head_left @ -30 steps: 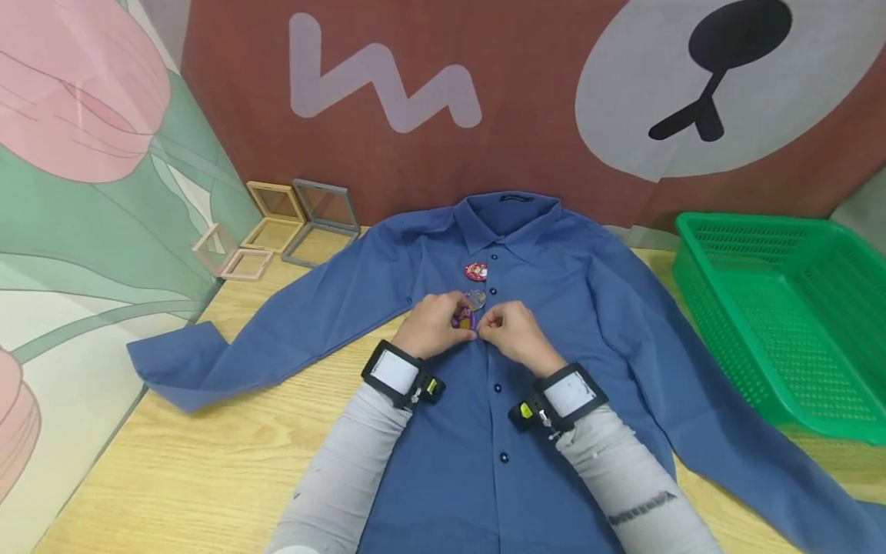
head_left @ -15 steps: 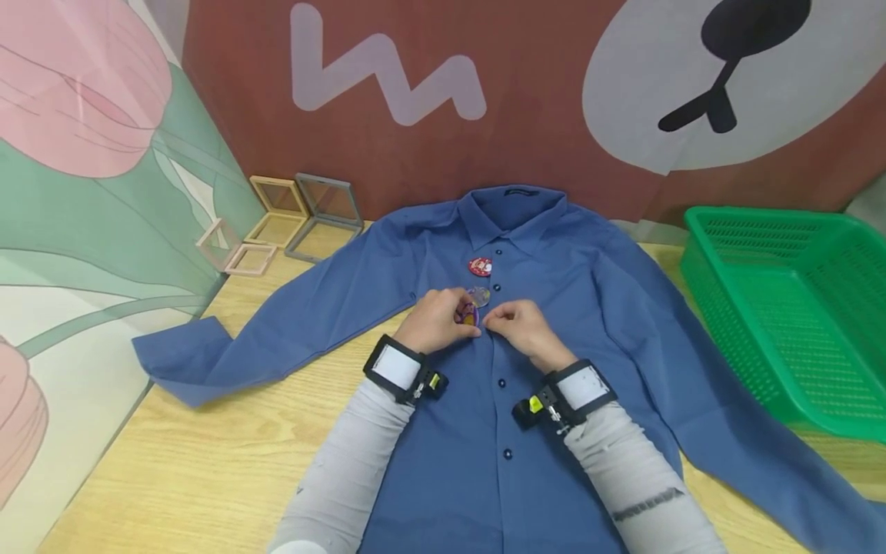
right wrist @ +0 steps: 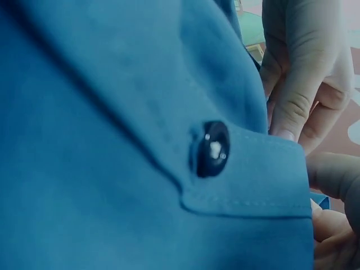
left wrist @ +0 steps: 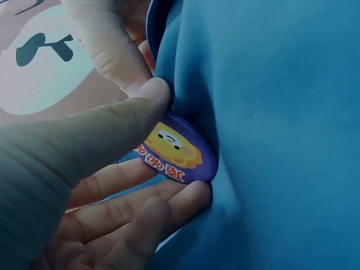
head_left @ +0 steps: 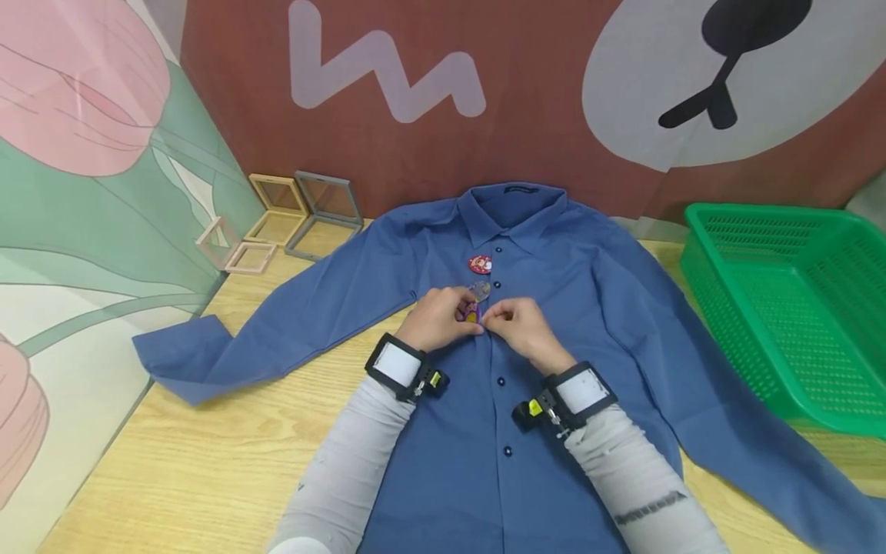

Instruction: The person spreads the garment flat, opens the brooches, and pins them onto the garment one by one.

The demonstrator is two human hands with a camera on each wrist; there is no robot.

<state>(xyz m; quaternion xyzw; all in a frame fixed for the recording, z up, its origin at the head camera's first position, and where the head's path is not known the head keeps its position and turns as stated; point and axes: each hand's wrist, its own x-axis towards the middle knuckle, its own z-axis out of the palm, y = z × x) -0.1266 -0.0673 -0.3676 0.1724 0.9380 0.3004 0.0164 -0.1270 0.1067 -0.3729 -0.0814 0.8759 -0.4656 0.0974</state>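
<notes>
A blue button-up shirt (head_left: 443, 431) is spread front up on the table. My left hand (head_left: 438, 317) grips a purple button badge (left wrist: 179, 143) with a yellow character, thumb above and fingers beneath, against a fold of the shirt. Close by, my right hand (head_left: 521, 327) pinches the shirt's front edge beside the badge with thumb and fingertips. What lies between those fingertips is partly hidden. A dark shirt button (right wrist: 214, 149) shows on the front band in the right wrist view. Above my hands lie a red round badge (head_left: 480, 265) and a clear-looking badge (head_left: 480, 291) on the shirt.
A green plastic basket (head_left: 754, 338) stands at the right. Gray (head_left: 325, 254), yellow (head_left: 270, 238) and pink (head_left: 249, 269) hinged frames stand open at the back left. Patterned walls edge the wooden table (head_left: 201, 469) at the back and left.
My right fingertips draw slightly apart from the badge, then come back against its edge. The badge tilts a little in my left hand. The whole view shifts slightly.
</notes>
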